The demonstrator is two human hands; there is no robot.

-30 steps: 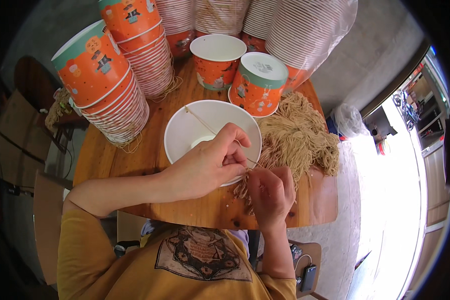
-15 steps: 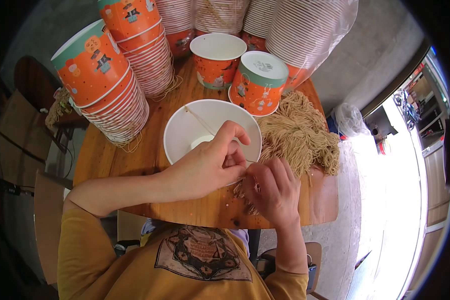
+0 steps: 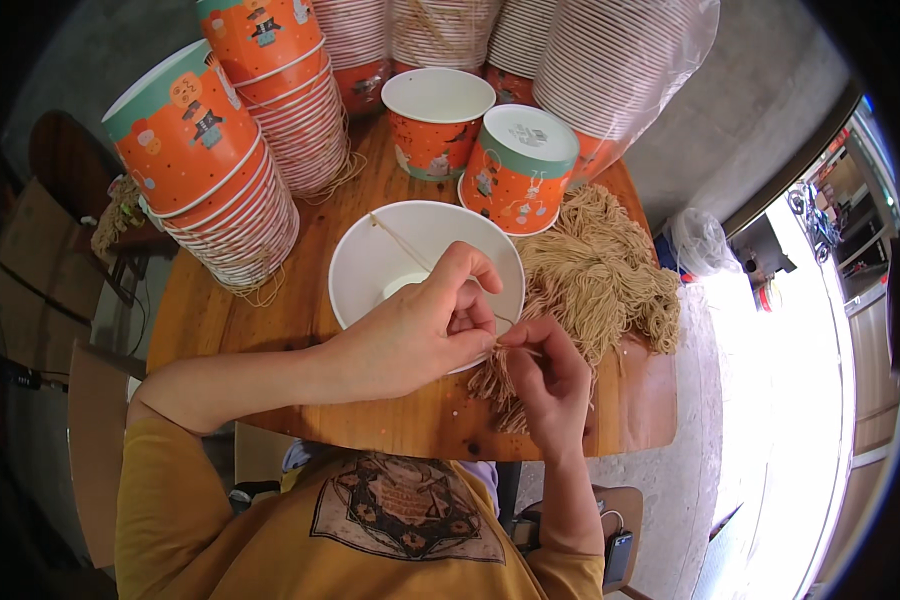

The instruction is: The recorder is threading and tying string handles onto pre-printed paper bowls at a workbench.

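A paper tub [image 3: 370, 240] with a white inside stands in front of me, its mouth facing up. A tan string [image 3: 398, 240] runs across the inside of the tub from its far rim toward my hands. At the tub's near right rim my left hand [image 3: 420, 335] is closed in a pinch on the string. My right hand [image 3: 552, 380] pinches the string close beside the left fingertips; the exact knot or loop between them is too small to make out. Right of the tub lies a heap of tan strings [image 3: 610, 270], with loose ends under my right hand.
Leaning stacks of orange paper tubs [image 3: 205, 150] stand at the left, strings hanging from them. Behind are an upright tub [image 3: 435, 145], an upside-down tub [image 3: 515, 180] and plastic-wrapped stacks [image 3: 610, 70]. The wooden table [image 3: 240, 330] has a curved edge near me.
My right hand has turned and its fingers have opened out from a curled grip into a thumb-and-finger pinch by the left fingertips. My left hand stays in place.
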